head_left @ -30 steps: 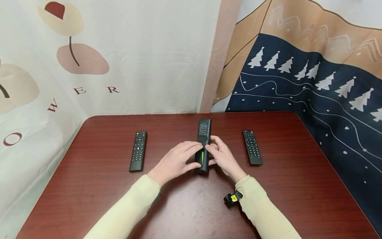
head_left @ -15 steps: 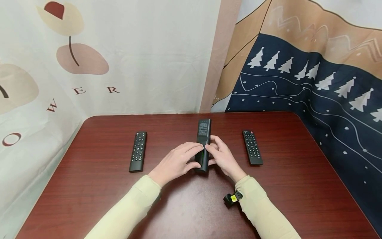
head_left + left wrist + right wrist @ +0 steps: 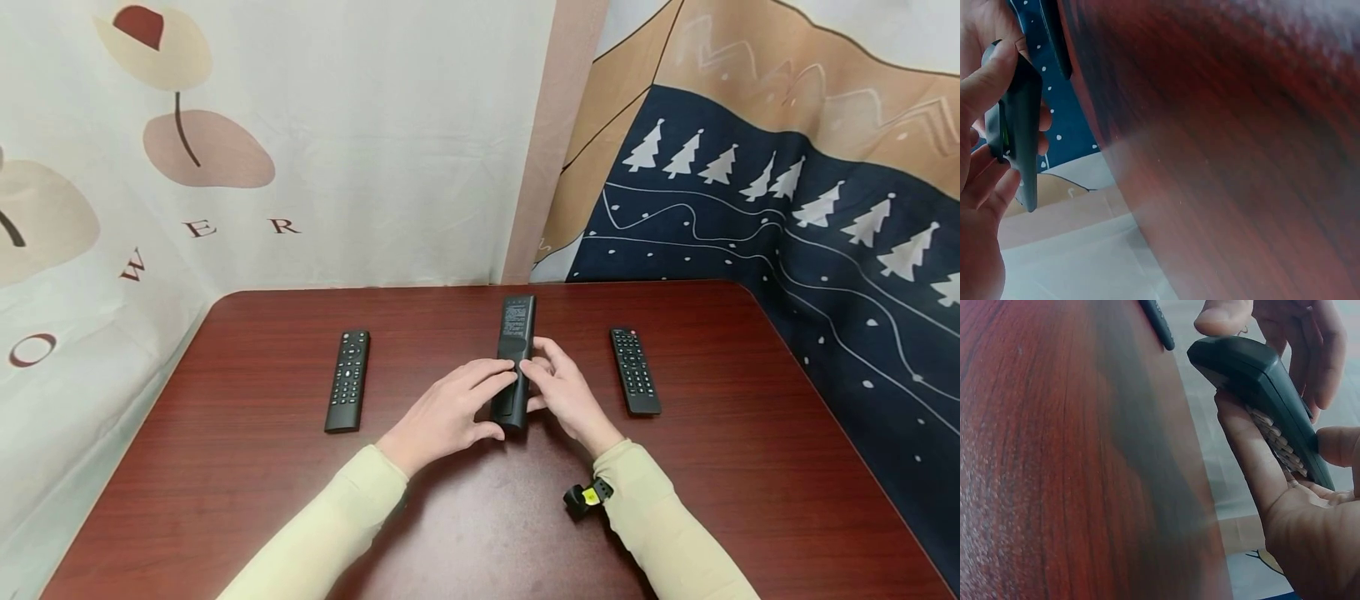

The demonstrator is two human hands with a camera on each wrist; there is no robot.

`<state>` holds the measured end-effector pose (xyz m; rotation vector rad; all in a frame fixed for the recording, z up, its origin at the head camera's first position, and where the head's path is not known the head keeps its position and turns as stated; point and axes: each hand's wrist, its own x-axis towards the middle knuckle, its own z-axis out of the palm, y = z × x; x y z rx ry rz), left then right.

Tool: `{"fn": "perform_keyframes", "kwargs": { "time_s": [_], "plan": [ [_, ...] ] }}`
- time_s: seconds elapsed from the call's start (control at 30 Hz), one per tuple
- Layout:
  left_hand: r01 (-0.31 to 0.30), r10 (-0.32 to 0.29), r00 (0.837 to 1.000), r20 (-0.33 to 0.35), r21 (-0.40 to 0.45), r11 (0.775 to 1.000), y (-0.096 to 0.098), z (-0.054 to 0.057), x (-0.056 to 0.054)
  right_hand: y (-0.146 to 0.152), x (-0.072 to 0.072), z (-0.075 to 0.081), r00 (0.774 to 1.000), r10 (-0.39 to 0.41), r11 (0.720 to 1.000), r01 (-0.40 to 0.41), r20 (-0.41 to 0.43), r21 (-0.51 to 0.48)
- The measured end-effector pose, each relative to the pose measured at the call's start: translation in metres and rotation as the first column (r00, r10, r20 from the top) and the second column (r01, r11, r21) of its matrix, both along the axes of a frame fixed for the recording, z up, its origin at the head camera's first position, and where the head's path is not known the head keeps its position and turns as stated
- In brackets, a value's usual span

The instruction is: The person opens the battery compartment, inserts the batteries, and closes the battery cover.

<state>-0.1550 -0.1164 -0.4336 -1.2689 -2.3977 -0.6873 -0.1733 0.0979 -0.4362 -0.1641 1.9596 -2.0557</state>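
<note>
A black remote control (image 3: 516, 358) is tilted back-up over the middle of the table, its label toward the far end. My right hand (image 3: 566, 392) grips it from the right, thumb on the back edge and fingers beneath; the right wrist view shows its buttons (image 3: 1279, 440) facing down. My left hand (image 3: 450, 408) touches the battery cover (image 3: 504, 398) with its fingertips. The left thumb (image 3: 1225, 315) lies by the remote's near end, apart from it in the head view. A thin green sliver shows beside the cover in the left wrist view.
One black remote (image 3: 347, 381) lies buttons-up on the left of the brown table (image 3: 247, 467); another remote (image 3: 635, 371) lies on the right. Printed cloths (image 3: 375, 150) hang behind the table. A black wrist device (image 3: 587, 497) sits at the right cuff.
The green strip in the remote's back has gone from sight under the battery cover in the head view. The left thumb has slid off the near end, and the remote has shifted slightly right.
</note>
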Motion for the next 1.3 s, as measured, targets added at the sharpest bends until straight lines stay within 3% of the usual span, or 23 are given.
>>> {"fn": "perform_keyframes", "kwargs": {
  "time_s": [0.43, 0.7, 1.3],
  "plan": [
    [-0.006, 0.007, 1.000, -0.027, 0.017, 1.000, 0.0027, -0.0012, 0.0018, 0.0009, 0.0003, -0.0013, 1.000, 0.004, 1.000, -0.004, -0.001, 0.009],
    [0.001, -0.001, 1.000, -0.008, 0.030, 1.000, 0.0012, -0.0019, 0.0025, 0.0000, 0.0006, -0.0009, 1.000, 0.014, 1.000, -0.013, -0.005, 0.015],
    [-0.020, 0.019, 0.991, -0.130, -0.006, 1.000, 0.0009, -0.0060, 0.0005, 0.0009, -0.0002, 0.0007, 0.999, 0.021, 1.000, -0.020, -0.030, 0.016]
  ]
}}
